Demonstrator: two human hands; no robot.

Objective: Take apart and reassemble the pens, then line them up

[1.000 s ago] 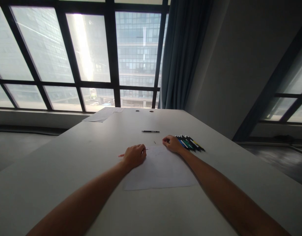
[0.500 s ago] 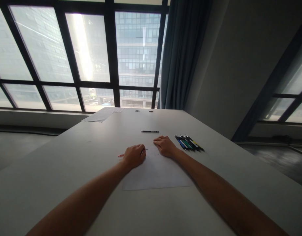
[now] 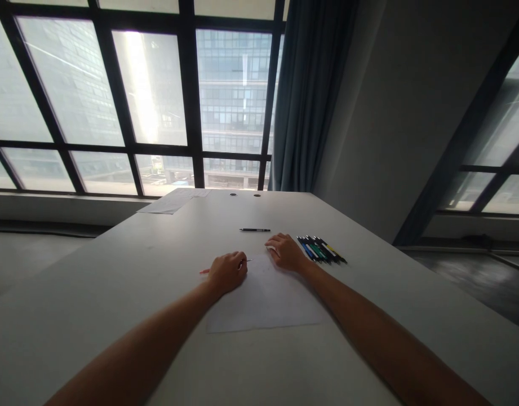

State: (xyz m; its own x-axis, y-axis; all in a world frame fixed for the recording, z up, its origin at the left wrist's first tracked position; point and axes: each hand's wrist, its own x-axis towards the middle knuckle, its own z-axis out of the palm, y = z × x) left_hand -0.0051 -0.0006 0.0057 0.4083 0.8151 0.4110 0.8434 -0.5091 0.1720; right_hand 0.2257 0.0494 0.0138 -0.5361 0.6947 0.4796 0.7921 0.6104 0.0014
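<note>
1. Now the left hand (image 3: 226, 272) grips a red pencil (image 3: 205, 271) at the left edge of the sheet of paper (image 3: 263, 301) on the worktop (image 3: 115, 293).
2. Right hand (image 3: 285, 252) rests curled on the paper's far corner; whether it holds anything, I cannot tell.
3. Pens (image 3: 320, 249) lie just right of the paper.

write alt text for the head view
The left hand grips a red pen at a white sheet on a grey table; the right hand rests on the sheet's far edge beside a row of pens.

Both forearms bare, no sleeves; left hand (image 3: 226, 272), right hand (image 3: 286, 252).
</note>
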